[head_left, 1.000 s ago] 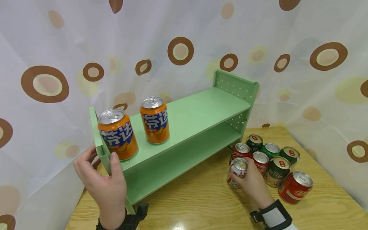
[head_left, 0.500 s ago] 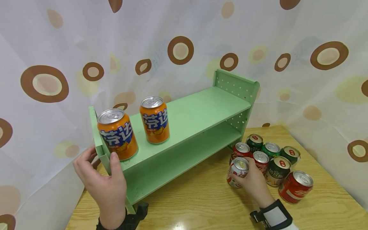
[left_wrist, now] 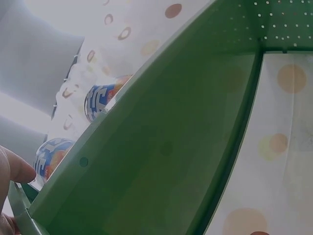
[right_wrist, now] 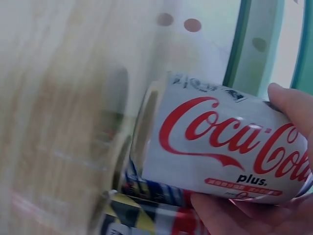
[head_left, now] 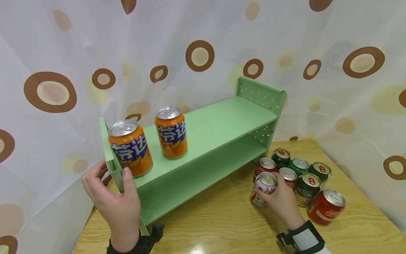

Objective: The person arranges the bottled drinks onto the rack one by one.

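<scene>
My right hand (head_left: 282, 203) grips a white Coca-Cola Plus can (head_left: 265, 187) at the right of the table, thumb on one side and fingers on the other. In the right wrist view this can (right_wrist: 220, 142) is close over the tabletop, beside other cans. My left hand (head_left: 117, 206) holds the left end panel of a green two-tier shelf (head_left: 215, 123), its thumb in front and fingers behind. On the top tier stand two orange soda cans (head_left: 131, 151), one by my left thumb and the other farther along. In the left wrist view the shelf's underside (left_wrist: 146, 147) fills the middle.
Red and green cans stand clustered right of my right hand, among them a dark green can (head_left: 306, 192) and a red Coca-Cola can (head_left: 326, 208) nearest the front. The wooden table (head_left: 203, 218) runs under everything. A patterned white sheet (head_left: 203, 31) hangs behind.
The white can has risen slightly and shifted a little to the right in my right hand's grip. My left hand and the shelf have stayed in place.
</scene>
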The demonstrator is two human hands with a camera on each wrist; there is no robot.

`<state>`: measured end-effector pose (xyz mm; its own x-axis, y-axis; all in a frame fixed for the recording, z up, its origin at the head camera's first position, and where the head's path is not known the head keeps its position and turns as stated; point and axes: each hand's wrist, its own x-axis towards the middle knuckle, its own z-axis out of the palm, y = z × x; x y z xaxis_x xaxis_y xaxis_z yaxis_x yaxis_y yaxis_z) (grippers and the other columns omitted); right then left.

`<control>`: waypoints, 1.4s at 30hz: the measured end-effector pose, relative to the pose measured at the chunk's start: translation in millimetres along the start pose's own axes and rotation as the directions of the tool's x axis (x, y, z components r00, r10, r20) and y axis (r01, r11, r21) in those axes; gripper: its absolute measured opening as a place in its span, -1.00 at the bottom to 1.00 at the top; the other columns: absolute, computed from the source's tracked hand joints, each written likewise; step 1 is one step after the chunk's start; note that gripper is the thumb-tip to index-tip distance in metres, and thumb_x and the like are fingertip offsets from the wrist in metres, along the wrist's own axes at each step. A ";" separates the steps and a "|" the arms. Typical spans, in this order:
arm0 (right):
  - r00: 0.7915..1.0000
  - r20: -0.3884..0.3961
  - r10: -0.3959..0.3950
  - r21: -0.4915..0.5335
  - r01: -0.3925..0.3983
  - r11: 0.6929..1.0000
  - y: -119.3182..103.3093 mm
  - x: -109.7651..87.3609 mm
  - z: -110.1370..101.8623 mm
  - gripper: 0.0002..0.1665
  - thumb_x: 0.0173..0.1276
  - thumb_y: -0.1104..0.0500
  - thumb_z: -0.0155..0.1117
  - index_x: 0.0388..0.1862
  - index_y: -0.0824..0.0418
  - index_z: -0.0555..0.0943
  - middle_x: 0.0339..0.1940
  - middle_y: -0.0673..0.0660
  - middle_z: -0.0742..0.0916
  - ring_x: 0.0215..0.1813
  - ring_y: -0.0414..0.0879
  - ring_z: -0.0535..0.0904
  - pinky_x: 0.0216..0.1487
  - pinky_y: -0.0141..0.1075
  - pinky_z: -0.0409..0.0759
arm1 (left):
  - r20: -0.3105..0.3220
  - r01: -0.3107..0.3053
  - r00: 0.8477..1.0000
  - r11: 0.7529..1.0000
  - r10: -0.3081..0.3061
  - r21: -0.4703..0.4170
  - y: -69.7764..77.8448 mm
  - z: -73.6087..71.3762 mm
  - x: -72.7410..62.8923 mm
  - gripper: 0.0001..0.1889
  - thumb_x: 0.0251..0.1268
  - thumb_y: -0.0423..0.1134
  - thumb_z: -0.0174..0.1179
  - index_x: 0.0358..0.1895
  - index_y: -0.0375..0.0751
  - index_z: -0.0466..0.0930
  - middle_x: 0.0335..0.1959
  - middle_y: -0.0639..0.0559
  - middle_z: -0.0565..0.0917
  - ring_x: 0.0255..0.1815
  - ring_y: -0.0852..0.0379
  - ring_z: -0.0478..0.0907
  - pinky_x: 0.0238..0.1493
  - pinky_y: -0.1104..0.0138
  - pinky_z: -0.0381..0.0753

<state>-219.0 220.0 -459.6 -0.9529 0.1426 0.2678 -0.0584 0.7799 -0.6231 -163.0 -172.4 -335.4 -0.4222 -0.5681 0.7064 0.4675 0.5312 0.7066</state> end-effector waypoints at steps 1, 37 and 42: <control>1.000 -0.009 -0.003 -0.004 0.003 1.000 -1.5 0.2 -1.9 0.04 0.14 -0.07 0.63 0.37 0.45 0.31 0.01 0.53 0.70 -0.03 0.35 0.72 -0.08 0.16 0.71 | 0.000 -0.001 1.000 1.000 0.001 0.002 0.0 0.0 0.2 -0.54 0.35 -0.38 0.17 0.30 -0.35 0.40 0.17 0.10 0.40 0.24 0.26 0.34 0.18 0.40 0.37; 0.974 -0.109 -0.199 0.011 0.202 0.979 -83.5 47.6 -93.6 -0.07 0.23 -0.17 0.54 0.40 0.26 0.36 -0.05 0.34 0.70 -0.17 0.17 0.69 -0.37 -0.20 0.62 | 0.001 -0.016 1.000 1.000 0.016 0.001 -1.4 0.8 -0.6 -0.52 0.34 -0.37 0.19 0.30 -0.35 0.39 0.18 0.11 0.40 0.26 0.18 0.37 0.19 0.40 0.37; 0.959 -0.139 -0.245 0.013 0.250 0.968 -90.3 59.7 -104.5 -0.11 0.22 -0.12 0.56 0.36 0.27 0.39 -0.08 0.32 0.70 -0.22 0.12 0.68 -0.41 -0.32 0.60 | 0.003 -0.012 1.000 1.000 0.012 0.005 -1.2 0.5 -0.3 -0.52 0.34 -0.37 0.19 0.31 -0.36 0.39 0.18 0.11 0.40 0.26 0.19 0.36 0.20 0.40 0.36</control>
<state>-239.5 221.7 -310.6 -0.8583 0.0304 0.5123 -0.2981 0.7830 -0.5459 -163.7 -172.6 -336.4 -0.4186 -0.5598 0.7151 0.4684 0.5415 0.6981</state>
